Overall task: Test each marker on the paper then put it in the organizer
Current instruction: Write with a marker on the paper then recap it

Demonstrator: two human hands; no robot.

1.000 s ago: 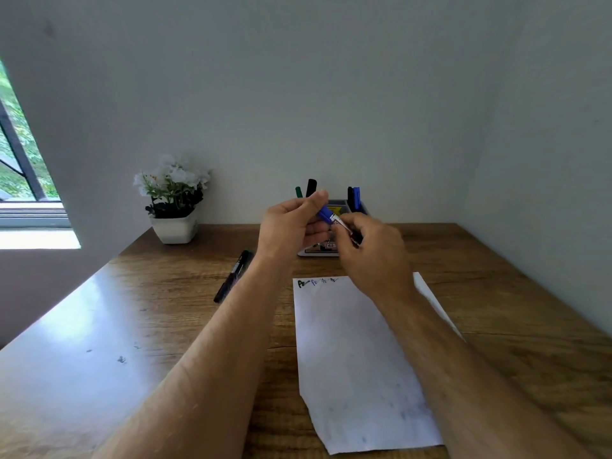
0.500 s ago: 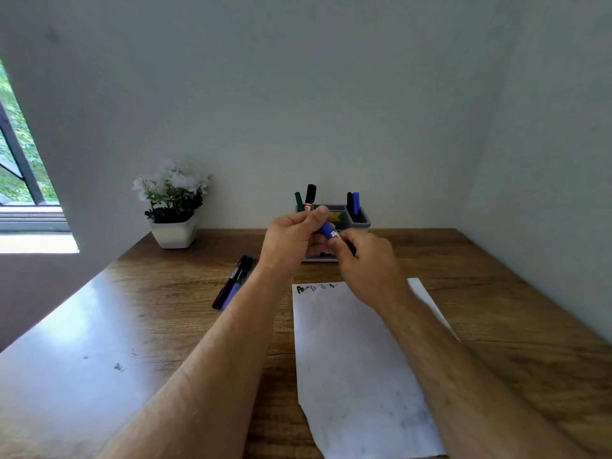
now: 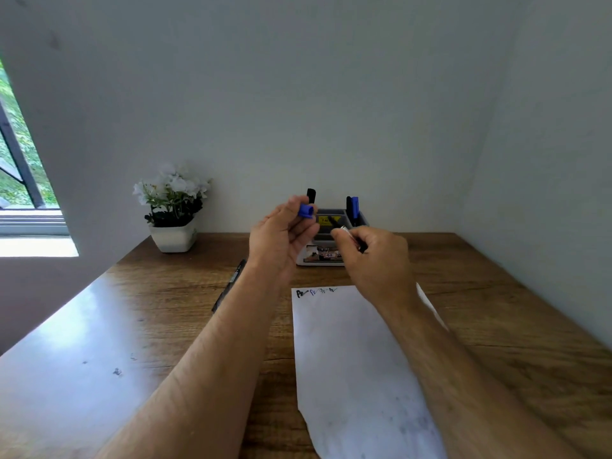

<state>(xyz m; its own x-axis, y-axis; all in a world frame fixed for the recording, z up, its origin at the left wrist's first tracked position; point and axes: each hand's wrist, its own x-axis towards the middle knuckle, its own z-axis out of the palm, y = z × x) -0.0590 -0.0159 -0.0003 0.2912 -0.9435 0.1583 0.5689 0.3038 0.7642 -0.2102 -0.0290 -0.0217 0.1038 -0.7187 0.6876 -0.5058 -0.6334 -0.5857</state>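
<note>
Left hand (image 3: pixel 281 238) pinches a small blue plastic marker cap (image 3: pixel 305 211) between thumb and fingertips, cap raised above the palm. Right hand (image 3: pixel 371 256) grips the uncapped marker body (image 3: pixel 351 235), its tip end poking out up-left of the knuckles toward the cap; most of the barrel is hidden in the fist, colour unclear. Cap and marker are apart, a short gap between both grips. Step in hand, judging by this: marker just uncapped, test stroke not yet made. White paper sheet (image 3: pixel 357 366) lies flat below and in front of the right-hand grip, with a few scribbles (image 3: pixel 316 291) along its far edge. Next move likely needs the right hand to drop the tip down to a bare spot beside those marks, then recap and slot it. Grey compartmented desk organizer (image 3: pixel 331 233) sits just behind both hands, holding several upright markers, black and blue. Another dark marker (image 3: pixel 230 286) lies on the wooden table (image 3: pixel 165 309), left of the left wrist. White potted flowers (image 3: pixel 172 210) farther left.
</note>
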